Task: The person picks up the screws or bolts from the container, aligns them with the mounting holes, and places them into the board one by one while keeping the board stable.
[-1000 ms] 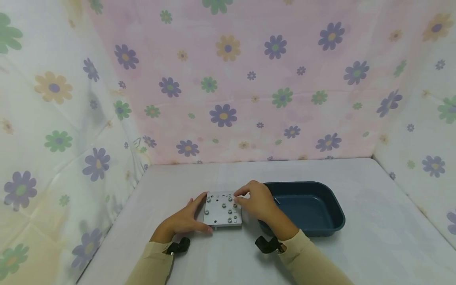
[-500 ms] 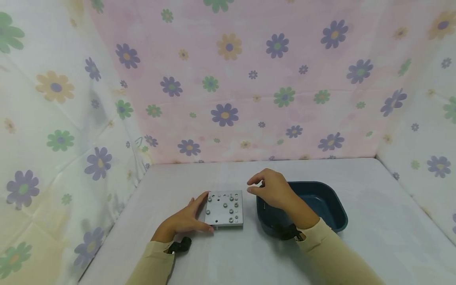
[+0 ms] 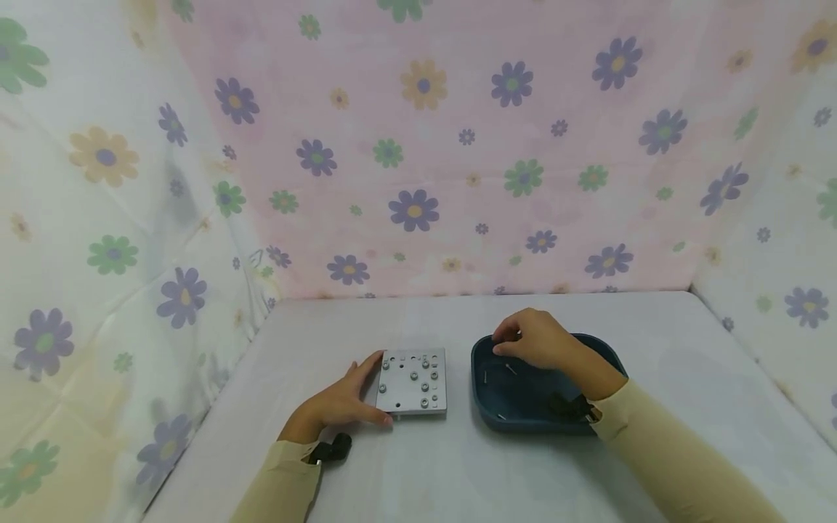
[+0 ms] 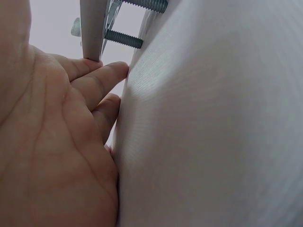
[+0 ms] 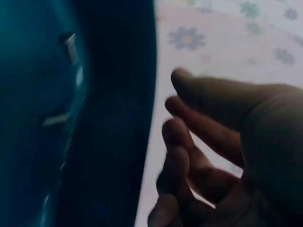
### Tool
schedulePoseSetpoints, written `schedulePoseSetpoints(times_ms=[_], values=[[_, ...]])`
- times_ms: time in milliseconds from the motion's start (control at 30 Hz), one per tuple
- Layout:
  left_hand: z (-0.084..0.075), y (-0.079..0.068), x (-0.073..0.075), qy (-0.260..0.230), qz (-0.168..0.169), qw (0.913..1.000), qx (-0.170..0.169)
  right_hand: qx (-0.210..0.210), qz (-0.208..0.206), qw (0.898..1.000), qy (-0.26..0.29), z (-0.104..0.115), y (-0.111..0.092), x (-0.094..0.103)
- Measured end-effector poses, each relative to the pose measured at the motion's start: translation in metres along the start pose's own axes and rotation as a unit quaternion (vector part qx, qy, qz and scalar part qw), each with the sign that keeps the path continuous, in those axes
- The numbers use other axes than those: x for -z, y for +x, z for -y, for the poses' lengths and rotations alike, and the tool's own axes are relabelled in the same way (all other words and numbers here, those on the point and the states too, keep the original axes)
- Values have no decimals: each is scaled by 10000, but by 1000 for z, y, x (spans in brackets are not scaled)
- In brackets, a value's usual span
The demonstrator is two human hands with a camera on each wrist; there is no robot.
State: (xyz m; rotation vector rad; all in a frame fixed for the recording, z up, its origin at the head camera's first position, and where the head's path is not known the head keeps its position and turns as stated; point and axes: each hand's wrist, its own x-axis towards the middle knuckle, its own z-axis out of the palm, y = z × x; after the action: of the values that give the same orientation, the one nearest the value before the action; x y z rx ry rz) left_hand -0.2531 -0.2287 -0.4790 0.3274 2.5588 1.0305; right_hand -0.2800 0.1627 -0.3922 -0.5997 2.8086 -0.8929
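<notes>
A square silver metal plate (image 3: 397, 383) with several socket-head bolts set in its holes lies on the table. My left hand (image 3: 343, 401) holds it at the left side, thumb at the front edge and index finger at the back corner. Threaded bolt shanks (image 4: 124, 39) stick out beneath the plate in the left wrist view. My right hand (image 3: 536, 340) is over the dark blue tray (image 3: 479, 407), fingers loosely bent and nothing between them. Loose small screws (image 3: 511, 369) lie in the tray; the right wrist view shows a blurred bolt (image 5: 72, 48) there.
White cloth covers the table (image 3: 418, 472). A flowered pink curtain (image 3: 418, 145) hangs behind it, with pale flowered sheets at both sides. A black wrist camera (image 3: 332, 448) sits at the left sleeve.
My right hand has moved from the plate's right side, rightward and over the tray, uncovering the plate's right bolts and the screws in the tray. The left hand stays in place.
</notes>
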Motion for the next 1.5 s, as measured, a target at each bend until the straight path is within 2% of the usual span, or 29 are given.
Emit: schedulePoseSetpoints(times_ms=[200,400,800,1100,1500], values=[[-1,0,1,58,-42,10000,24,14,492,9987,-105,-27,-4,2],[0,-2,0,63,-21,9999,91,-251,837,9962,-16,-37,-5,-1],[2,-1,-1,18,-23,10000,-1,-509,998,9936,-158,-37,7,-16],[2,-1,-2,11,-38,9999,92,-450,1033,9923,-508,-38,12,-26],[2,-1,-3,51,-59,10000,21,-405,984,9899,-939,-37,14,-28]])
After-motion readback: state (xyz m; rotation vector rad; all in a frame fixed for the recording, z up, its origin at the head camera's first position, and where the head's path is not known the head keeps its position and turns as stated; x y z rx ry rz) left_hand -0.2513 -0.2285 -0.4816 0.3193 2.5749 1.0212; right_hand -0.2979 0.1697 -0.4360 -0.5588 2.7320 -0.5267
